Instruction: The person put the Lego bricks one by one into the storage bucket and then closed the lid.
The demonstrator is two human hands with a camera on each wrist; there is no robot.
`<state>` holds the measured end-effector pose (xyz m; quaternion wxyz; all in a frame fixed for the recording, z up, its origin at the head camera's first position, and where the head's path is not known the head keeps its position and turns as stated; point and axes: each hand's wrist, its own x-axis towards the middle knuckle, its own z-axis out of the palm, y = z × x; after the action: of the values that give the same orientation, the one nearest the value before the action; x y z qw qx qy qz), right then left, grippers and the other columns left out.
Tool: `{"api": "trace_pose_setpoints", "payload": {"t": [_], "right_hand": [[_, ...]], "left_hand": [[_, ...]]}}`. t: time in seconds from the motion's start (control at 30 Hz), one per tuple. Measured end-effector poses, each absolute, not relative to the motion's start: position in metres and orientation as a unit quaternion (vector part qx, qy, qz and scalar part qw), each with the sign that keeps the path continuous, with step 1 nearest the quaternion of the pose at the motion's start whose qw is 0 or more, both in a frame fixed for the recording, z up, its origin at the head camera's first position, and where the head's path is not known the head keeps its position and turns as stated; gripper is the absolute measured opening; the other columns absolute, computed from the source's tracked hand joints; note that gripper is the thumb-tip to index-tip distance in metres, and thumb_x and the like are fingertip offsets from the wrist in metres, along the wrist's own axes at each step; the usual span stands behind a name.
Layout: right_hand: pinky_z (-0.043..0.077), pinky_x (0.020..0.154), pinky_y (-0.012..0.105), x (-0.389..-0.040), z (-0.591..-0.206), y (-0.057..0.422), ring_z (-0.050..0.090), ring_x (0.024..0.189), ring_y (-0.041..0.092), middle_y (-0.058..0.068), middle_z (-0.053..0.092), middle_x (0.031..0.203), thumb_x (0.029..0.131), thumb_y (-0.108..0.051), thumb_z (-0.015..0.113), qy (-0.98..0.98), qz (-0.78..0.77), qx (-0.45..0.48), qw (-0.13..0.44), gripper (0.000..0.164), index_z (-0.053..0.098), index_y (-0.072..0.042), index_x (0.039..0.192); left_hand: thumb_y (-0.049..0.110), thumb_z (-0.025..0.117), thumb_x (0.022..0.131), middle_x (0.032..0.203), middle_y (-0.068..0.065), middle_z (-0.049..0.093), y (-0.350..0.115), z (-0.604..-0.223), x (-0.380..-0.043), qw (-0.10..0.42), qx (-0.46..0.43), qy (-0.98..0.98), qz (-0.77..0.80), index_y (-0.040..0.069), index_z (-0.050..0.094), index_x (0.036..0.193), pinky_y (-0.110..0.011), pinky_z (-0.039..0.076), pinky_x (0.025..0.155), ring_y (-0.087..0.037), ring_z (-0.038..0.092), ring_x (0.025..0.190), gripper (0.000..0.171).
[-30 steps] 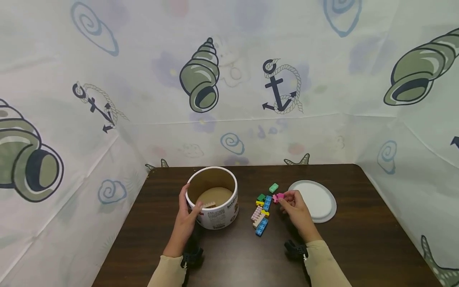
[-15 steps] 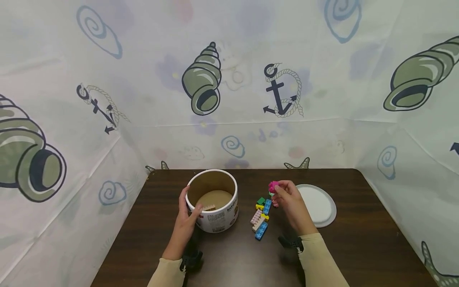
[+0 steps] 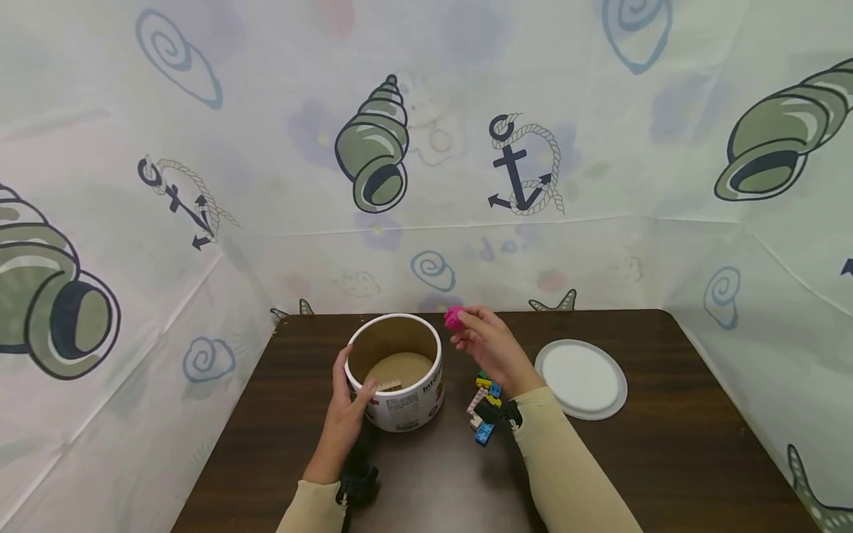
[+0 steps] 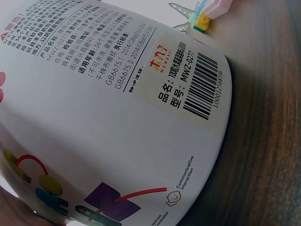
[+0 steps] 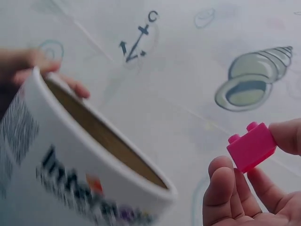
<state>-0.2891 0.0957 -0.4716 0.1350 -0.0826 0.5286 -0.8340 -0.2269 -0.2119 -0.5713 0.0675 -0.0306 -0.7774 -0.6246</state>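
I see pale brick [image 3: 389, 386] inside tub [image 3: 406, 409]; left hand [image 3: 347, 407] grips tub, right hand [image 3: 492, 346] pinches pink brick [image 3: 454, 318] outside; loose bricks [image 3: 477, 400] remain, lower centre of frame

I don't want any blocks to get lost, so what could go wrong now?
The pink block might drop outside the tub: the right hand only pinches it, beside the rim.
The black wrist band could bump the loose blocks, which it partly hides from above.
The tub might tip if the left hand pulls its edge.
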Motion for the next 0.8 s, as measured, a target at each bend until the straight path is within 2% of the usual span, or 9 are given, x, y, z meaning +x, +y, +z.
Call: {"api": "trace_pose_setpoints", "payload": {"t": [0.13, 0.3, 0.4, 0.5, 0.67, 0.73, 0.8], "right_hand": [[0.054, 0.083, 0.025, -0.299, -0.464, 0.072, 0.063, 0.092, 0.017, 0.002, 0.065, 0.108, 0.114, -0.026, 0.056, 0.496, -0.846, -0.085, 0.174, 0.018, 0.056, -0.012, 0.125], [0.054, 0.083, 0.025, -0.308, -0.461, 0.045, 0.061, 0.093, 0.016, 0.001, 0.062, 0.105, 0.115, -0.028, 0.054, 0.472, -0.85, -0.089, 0.218, 0.023, 0.058, -0.011, 0.13], [0.054, 0.082, 0.024, -0.312, -0.46, 0.03, 0.06, 0.093, 0.016, 0.001, 0.063, 0.106, 0.114, -0.028, 0.054, 0.453, -0.856, -0.085, 0.235, 0.025, 0.06, -0.01, 0.131], [0.053, 0.082, 0.024, -0.317, -0.461, 0.017, 0.059, 0.093, 0.015, 0.001, 0.064, 0.107, 0.114, -0.028, 0.054, 0.419, -0.868, -0.067, 0.257, 0.024, 0.062, -0.011, 0.129], [0.05, 0.08, 0.026, -0.325, -0.467, 0.007, 0.056, 0.093, 0.015, 0.003, 0.064, 0.107, 0.113, -0.027, 0.057, 0.403, -0.871, -0.029, 0.278, 0.019, 0.065, -0.013, 0.122], [0.049, 0.079, 0.026, -0.326, -0.469, 0.006, 0.054, 0.091, 0.014, 0.003, 0.064, 0.106, 0.113, -0.025, 0.057, 0.408, -0.869, -0.019, 0.279, 0.017, 0.066, -0.012, 0.119], [0.049, 0.077, 0.026, -0.327, -0.469, 0.006, 0.052, 0.089, 0.014, 0.002, 0.064, 0.104, 0.113, -0.025, 0.057, 0.406, -0.868, -0.015, 0.285, 0.016, 0.067, -0.012, 0.116]], "left_hand": [[0.038, 0.064, 0.109, 0.18, -0.005, 0.017, -0.213, -0.572, -0.227, 0.067, -0.031, -0.774, -0.628, 0.051, 0.015, 0.169, -0.054, 0.043, 0.111, -0.039, 0.033, 0.154, 0.078], [0.041, 0.065, 0.109, 0.18, -0.006, 0.017, -0.212, -0.572, -0.227, 0.065, -0.034, -0.768, -0.636, 0.05, 0.015, 0.169, -0.064, 0.034, 0.121, -0.04, 0.029, 0.159, 0.079], [0.042, 0.065, 0.109, 0.18, -0.007, 0.017, -0.211, -0.57, -0.228, 0.066, -0.034, -0.769, -0.634, 0.05, 0.015, 0.169, -0.065, 0.034, 0.12, -0.041, 0.03, 0.157, 0.078], [0.042, 0.065, 0.109, 0.178, -0.004, 0.018, -0.21, -0.569, -0.228, 0.068, -0.032, -0.773, -0.63, 0.05, 0.015, 0.169, -0.06, 0.038, 0.117, -0.04, 0.032, 0.156, 0.078], [0.042, 0.064, 0.109, 0.176, -0.001, 0.02, -0.21, -0.568, -0.228, 0.069, -0.035, -0.776, -0.626, 0.048, 0.015, 0.169, -0.042, 0.049, 0.103, -0.04, 0.036, 0.151, 0.078], [0.041, 0.064, 0.109, 0.177, -0.001, 0.02, -0.21, -0.569, -0.228, 0.069, -0.035, -0.776, -0.626, 0.047, 0.015, 0.17, -0.037, 0.05, 0.101, -0.04, 0.036, 0.151, 0.078], [0.041, 0.064, 0.109, 0.177, 0.0, 0.019, -0.211, -0.57, -0.228, 0.067, -0.033, -0.775, -0.627, 0.047, 0.015, 0.17, -0.036, 0.05, 0.1, -0.04, 0.036, 0.151, 0.079]]}}
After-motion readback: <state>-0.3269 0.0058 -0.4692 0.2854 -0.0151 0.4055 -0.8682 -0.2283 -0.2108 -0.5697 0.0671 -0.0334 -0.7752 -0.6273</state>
